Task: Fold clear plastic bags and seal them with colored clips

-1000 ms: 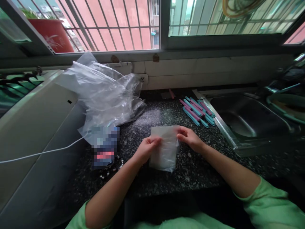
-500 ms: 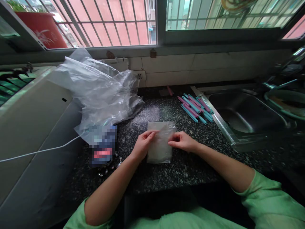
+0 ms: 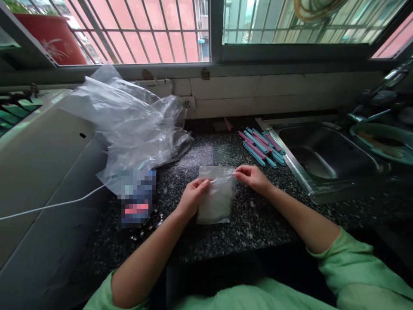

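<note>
A small clear plastic bag with something pale and flat inside lies on the dark speckled counter in front of me. My left hand pinches its left side between thumb and fingers. At its upper right corner, my right hand is closed in a pinch on the plastic. To the left, a big heap of clear plastic bags is piled up. Pink and blue sealing clips lie in a loose bundle to the right, beyond my right hand.
A metal sink is set in at the right, with a basin beyond it. A pixelated packet and small shiny bits lie left of my forearm. A white cable runs leftward. A barred window is behind.
My right hand has moved up along the bag's right side to its top corner. The left hand keeps its pinch. The view has shifted slightly.
</note>
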`<action>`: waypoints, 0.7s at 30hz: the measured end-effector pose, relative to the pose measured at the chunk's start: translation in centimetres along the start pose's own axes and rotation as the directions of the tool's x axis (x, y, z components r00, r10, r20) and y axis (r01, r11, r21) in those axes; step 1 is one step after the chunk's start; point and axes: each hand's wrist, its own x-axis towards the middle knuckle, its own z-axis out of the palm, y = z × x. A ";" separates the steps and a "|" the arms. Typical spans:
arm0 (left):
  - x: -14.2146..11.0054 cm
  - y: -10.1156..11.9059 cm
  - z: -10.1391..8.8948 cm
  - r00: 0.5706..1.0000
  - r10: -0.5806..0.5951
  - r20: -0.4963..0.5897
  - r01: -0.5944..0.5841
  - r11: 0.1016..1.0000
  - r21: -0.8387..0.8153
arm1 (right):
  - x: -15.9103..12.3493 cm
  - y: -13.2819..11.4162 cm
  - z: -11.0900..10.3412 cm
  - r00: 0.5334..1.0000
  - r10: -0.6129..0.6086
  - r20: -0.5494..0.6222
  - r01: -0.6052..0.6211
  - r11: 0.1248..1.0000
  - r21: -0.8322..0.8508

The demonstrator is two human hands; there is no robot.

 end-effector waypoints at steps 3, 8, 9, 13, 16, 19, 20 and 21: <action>-0.2 0.2 0.1 0.999 -0.024 -0.026 0.024 1.000 0.020 | 1.1 1.2 -3.4 0.940 -0.131 -0.315 -0.034 0.883 -0.469; -0.4 0.4 0.4 0.998 -0.062 0.014 0.062 0.998 0.031 | 2.6 4.0 -7.1 0.891 -0.100 -0.444 -0.310 0.580 -0.753; -0.4 0.4 0.4 0.998 -0.060 0.019 0.060 0.998 0.027 | 2.8 4.5 -7.2 0.892 -0.119 -0.436 -0.301 0.563 -0.769; -0.4 0.4 0.3 0.998 -0.051 0.033 0.050 0.998 0.026 | 3.6 6.1 -7.0 0.870 -0.283 -0.404 -0.189 0.567 -0.802; -0.3 0.3 0.1 0.997 -0.050 0.060 0.048 0.998 0.030 | 4.1 6.8 -7.0 0.856 -0.332 -0.397 -0.149 0.576 -0.804; -0.3 0.2 0.0 0.996 -0.057 0.070 0.056 0.998 0.022 | 4.3 7.0 -7.1 0.870 -0.276 -0.409 -0.184 0.588 -0.788; -0.3 0.2 -0.1 0.996 -0.060 0.071 0.059 0.998 0.018 | 4.4 6.9 -7.1 0.874 -0.251 -0.417 -0.203 0.591 -0.781; -0.3 0.2 -0.1 0.996 -0.061 0.071 0.060 0.998 0.016 | 4.4 6.9 -7.1 0.876 -0.229 -0.425 -0.221 0.592 -0.775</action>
